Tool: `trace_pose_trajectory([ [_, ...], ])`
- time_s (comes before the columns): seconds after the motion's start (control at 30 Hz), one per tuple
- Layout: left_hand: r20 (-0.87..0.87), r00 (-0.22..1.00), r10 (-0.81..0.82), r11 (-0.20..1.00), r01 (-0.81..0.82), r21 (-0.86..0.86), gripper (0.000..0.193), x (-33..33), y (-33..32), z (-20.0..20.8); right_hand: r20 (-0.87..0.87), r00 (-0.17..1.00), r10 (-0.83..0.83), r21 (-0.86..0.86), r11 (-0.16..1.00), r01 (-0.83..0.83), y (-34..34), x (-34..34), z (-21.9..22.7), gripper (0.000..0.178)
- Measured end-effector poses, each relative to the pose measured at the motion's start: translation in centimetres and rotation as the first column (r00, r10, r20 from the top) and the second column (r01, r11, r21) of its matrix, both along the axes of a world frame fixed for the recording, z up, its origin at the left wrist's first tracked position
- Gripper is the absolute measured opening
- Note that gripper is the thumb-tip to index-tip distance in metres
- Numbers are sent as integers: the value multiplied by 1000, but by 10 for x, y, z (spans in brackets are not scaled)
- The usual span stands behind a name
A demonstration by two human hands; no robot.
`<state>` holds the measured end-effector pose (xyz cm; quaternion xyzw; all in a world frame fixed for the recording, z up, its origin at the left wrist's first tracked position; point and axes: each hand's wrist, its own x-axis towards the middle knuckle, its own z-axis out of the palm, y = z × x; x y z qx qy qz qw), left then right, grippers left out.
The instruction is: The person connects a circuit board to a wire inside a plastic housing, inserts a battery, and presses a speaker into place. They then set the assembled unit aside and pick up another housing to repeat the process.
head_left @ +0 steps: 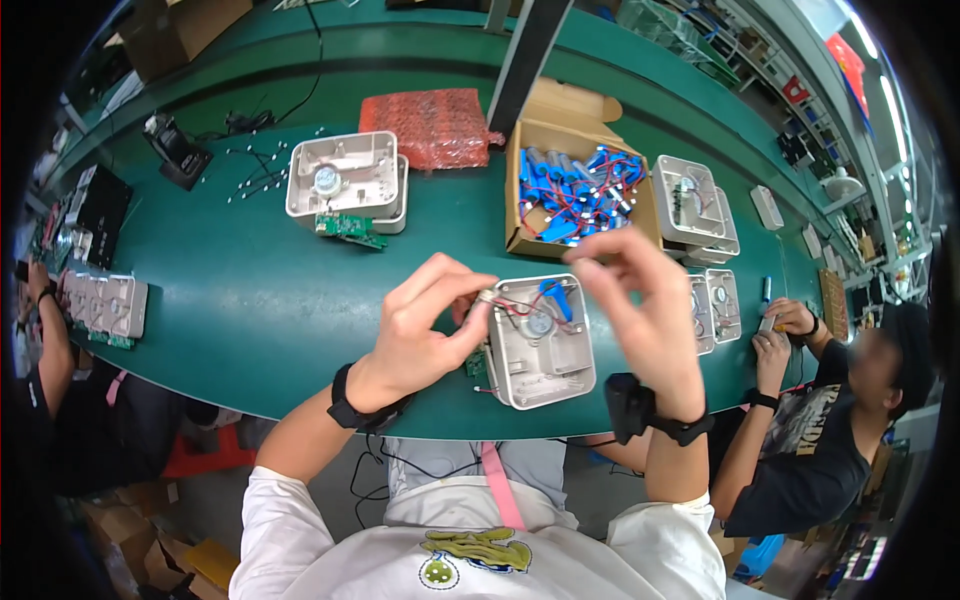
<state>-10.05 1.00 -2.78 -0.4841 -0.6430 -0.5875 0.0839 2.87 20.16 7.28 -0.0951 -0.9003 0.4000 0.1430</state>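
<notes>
A light grey plastic housing (543,372) lies in front of me on the green table, its hollow inside facing up. Inside it are a round metal speaker (540,324) and a blue battery cell (556,298). Red and black wires (518,304) run across its top left corner to the fingertips of my left hand (425,322), which are pinched on them. My right hand (645,310) is raised beside the housing's right edge, thumb and fingers apart, with nothing visible in it. A green circuit board (476,364) shows partly at the housing's left side.
A cardboard box (520,232) of blue wired battery cells stands beyond the housing. Stacked housings (375,203) with a circuit board stand at the far left, near a red bubble-wrap package (425,128). More housings (688,200) lie to the right, where a co-worker (815,440) sits.
</notes>
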Motion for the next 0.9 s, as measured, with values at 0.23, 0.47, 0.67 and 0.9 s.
trace_pose_trajectory([
  [0.23,450,891,-61,987,121,-105,12,3,-3,11,-45,994,-97,367,924,107,-38,82,-40,84],
  [0.47,868,496,-5,961,244,-133,13,47,-7,43,-90,946,-312,228,918,325,-78,87,-93,123],
  [0.67,496,848,186,964,-60,-258,11,96,-4,5,-140,919,-367,266,881,392,-93,80,-95,109],
  [0.9,-25,917,398,908,-397,-130,13,115,-3,-11,-158,886,-435,279,841,463,-103,58,-100,97],
])
